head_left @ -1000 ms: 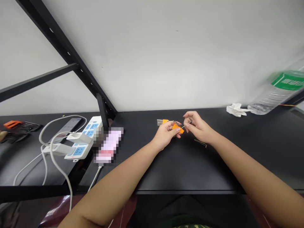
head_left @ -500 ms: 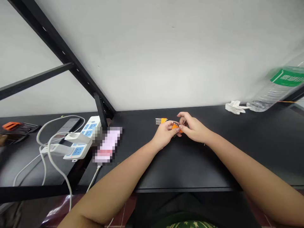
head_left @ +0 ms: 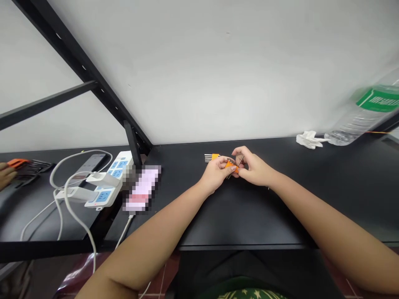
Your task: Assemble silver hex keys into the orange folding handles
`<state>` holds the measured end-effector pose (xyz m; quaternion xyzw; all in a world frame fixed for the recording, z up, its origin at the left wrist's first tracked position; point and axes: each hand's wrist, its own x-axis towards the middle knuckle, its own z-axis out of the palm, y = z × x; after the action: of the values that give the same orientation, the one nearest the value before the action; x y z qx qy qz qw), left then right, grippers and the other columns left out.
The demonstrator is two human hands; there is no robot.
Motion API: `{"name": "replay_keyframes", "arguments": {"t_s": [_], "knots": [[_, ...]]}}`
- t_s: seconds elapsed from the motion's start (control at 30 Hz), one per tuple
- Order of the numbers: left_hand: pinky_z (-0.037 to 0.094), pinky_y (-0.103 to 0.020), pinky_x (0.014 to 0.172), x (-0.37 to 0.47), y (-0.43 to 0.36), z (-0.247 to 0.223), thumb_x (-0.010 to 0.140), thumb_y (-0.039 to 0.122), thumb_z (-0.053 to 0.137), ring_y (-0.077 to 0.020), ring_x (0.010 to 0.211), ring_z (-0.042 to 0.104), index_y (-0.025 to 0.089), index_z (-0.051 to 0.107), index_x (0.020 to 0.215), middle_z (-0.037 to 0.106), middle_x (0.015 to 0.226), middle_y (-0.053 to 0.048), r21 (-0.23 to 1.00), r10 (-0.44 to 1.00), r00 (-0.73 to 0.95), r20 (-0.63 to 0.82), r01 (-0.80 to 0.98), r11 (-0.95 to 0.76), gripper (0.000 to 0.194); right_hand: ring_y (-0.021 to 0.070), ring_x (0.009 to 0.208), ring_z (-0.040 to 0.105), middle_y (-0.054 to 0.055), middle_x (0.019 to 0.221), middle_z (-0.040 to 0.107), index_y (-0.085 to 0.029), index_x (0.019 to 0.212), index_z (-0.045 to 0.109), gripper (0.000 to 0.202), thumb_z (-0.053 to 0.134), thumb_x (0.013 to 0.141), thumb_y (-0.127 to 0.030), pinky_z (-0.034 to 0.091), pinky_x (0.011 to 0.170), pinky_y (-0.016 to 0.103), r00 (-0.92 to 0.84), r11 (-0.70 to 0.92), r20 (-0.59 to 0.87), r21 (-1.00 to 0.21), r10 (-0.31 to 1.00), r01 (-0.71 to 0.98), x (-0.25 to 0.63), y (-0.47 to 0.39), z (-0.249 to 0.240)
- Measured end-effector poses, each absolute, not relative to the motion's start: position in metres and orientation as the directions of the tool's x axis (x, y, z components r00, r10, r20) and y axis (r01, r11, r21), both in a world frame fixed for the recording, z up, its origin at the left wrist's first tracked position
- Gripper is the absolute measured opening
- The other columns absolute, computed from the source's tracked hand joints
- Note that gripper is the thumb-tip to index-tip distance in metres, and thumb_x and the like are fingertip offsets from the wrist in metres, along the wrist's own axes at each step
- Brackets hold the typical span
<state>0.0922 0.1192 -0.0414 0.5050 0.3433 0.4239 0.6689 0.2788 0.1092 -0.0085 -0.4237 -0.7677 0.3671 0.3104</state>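
Observation:
My left hand (head_left: 215, 171) is closed around a small orange holder (head_left: 231, 165), with dark and metal rod ends showing about it. My right hand (head_left: 253, 167) meets it from the other side. Between its thumb and fingers is a thin metal rod that looks like a hex key (head_left: 241, 159), slanting beside the holder. Just behind my left hand, a second orange holder (head_left: 215, 156) lies on the black table (head_left: 246, 220), its row of silver rods pointing left. My fingers hide much of what they hold.
At far left, another person's hand (head_left: 6, 175) touches an orange holder (head_left: 18, 163) with black hex keys. A white power strip (head_left: 109, 182) with chargers and cables lies by a black frame post, near a blurred phone (head_left: 143, 189). Crumpled tissue (head_left: 308, 140) and a big plastic bottle (head_left: 352, 124) stand right.
The metal rod in my right fingers shows more and stands out at a slant. Another person's hand has come in at the far left, onto the holder there.

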Motion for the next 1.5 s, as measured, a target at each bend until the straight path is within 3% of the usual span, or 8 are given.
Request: {"name": "replay_keyframes", "arguments": {"t_s": [0.13, 0.43, 0.57, 0.77, 0.87, 1.1, 1.3, 1.5], "knots": [[0.057, -0.030, 0.070, 0.091, 0.119, -0.042, 0.069, 0.043, 0.091, -0.0183, 0.071, 0.073, 0.015, 0.067, 0.099, 0.075, 0.079, -0.005, 0.977, 0.890, 0.456, -0.012, -0.186, 0.109, 0.048, 0.0159, 0.068, 0.061, -0.004, 0.077, 0.066, -0.025, 0.108, 0.044, 0.033, 0.058, 0.080, -0.016, 0.045, 0.064, 0.028, -0.467, 0.387, 0.123, -0.757, 0.875, 0.526, 0.278, 0.107, -0.002], [0.058, -0.030, 0.070, 0.092, 0.118, -0.041, 0.069, 0.039, 0.092, -0.0180, 0.067, 0.073, 0.015, 0.063, 0.096, 0.075, 0.076, -0.004, 0.955, 0.869, 0.493, -0.025, -0.247, 0.167, 0.046, 0.0168, 0.068, 0.064, -0.004, 0.076, 0.069, -0.026, 0.106, 0.041, 0.033, 0.058, 0.080, -0.013, 0.045, 0.064, 0.028, -0.482, 0.361, 0.122, -0.821, 0.868, 0.442, 0.278, 0.105, -0.004], [0.060, -0.034, 0.074, 0.090, 0.116, -0.038, 0.072, 0.040, 0.090, -0.0206, 0.071, 0.075, 0.015, 0.060, 0.099, 0.076, 0.080, -0.007, 0.938, 0.832, 0.554, -0.032, -0.270, 0.216, 0.048, 0.0163, 0.067, 0.064, -0.004, 0.071, 0.065, -0.025, 0.106, 0.044, 0.010, 0.049, 0.098, -0.029, 0.046, 0.064, 0.028, -0.498, 0.230, 0.085, -0.944, 0.863, 0.237, 0.278, 0.106, -0.006], [0.056, -0.029, 0.071, 0.089, 0.119, -0.038, 0.072, 0.040, 0.090, -0.0174, 0.067, 0.074, 0.014, 0.061, 0.099, 0.075, 0.079, -0.005, 0.973, 0.897, 0.440, -0.033, -0.191, 0.130, 0.047, 0.0135, 0.061, 0.053, -0.004, 0.066, 0.054, -0.020, 0.116, 0.064, 0.036, 0.043, 0.105, -0.047, 0.043, 0.060, 0.027, -0.337, 0.232, 0.118, -0.918, 0.934, 0.321, 0.283, 0.111, -0.010], [0.056, -0.030, 0.073, 0.089, 0.120, -0.040, 0.072, 0.043, 0.089, -0.0178, 0.068, 0.074, 0.014, 0.062, 0.098, 0.075, 0.079, -0.005, 0.976, 0.901, 0.434, -0.011, -0.189, 0.103, 0.048, 0.0146, 0.066, 0.058, -0.001, 0.074, 0.062, -0.020, 0.119, 0.066, 0.038, 0.042, 0.106, -0.046, 0.046, 0.066, 0.028, -0.392, 0.276, 0.128, -0.896, 0.911, 0.349, 0.280, 0.110, -0.008], [0.058, -0.031, 0.079, 0.090, 0.119, -0.041, 0.073, 0.039, 0.086, -0.0182, 0.079, 0.073, 0.017, 0.065, 0.096, 0.074, 0.084, -0.003, 0.986, 0.936, 0.350, 0.038, -0.163, 0.021, 0.038, 0.0239, 0.099, 0.068, 0.010, 0.118, 0.071, -0.022, 0.133, 0.057, 0.036, 0.045, 0.104, -0.038, 0.050, 0.087, 0.036, -0.488, 0.466, 0.164, -0.651, 0.857, 0.599, 0.271, 0.100, -0.001], [0.058, -0.032, 0.077, 0.090, 0.121, -0.044, 0.075, 0.036, 0.084, -0.0178, 0.076, 0.073, 0.018, 0.060, 0.107, 0.074, 0.083, -0.002, 0.981, 0.963, 0.268, 0.036, -0.195, 0.017, 0.043, 0.0326, 0.119, 0.063, 0.019, 0.140, 0.060, -0.017, 0.159, 0.031, 0.069, 0.053, 0.098, -0.041, 0.048, 0.100, 0.049, -0.474, 0.485, 0.154, -0.480, 0.867, 0.731, 0.266, 0.098, -0.013], [0.059, -0.030, 0.071, 0.087, 0.122, -0.040, 0.077, 0.035, 0.084, -0.0156, 0.069, 0.071, 0.018, 0.058, 0.106, 0.073, 0.083, -0.002, 0.985, 0.971, 0.234, 0.038, -0.172, 0.003, 0.043, 0.0301, 0.118, 0.061, 0.019, 0.137, 0.058, -0.012, 0.165, 0.020, 0.088, 0.060, 0.093, -0.045, 0.052, 0.096, 0.044, -0.437, 0.432, 0.144, -0.584, 0.888, 0.687, 0.257, 0.101, -0.026]]}}
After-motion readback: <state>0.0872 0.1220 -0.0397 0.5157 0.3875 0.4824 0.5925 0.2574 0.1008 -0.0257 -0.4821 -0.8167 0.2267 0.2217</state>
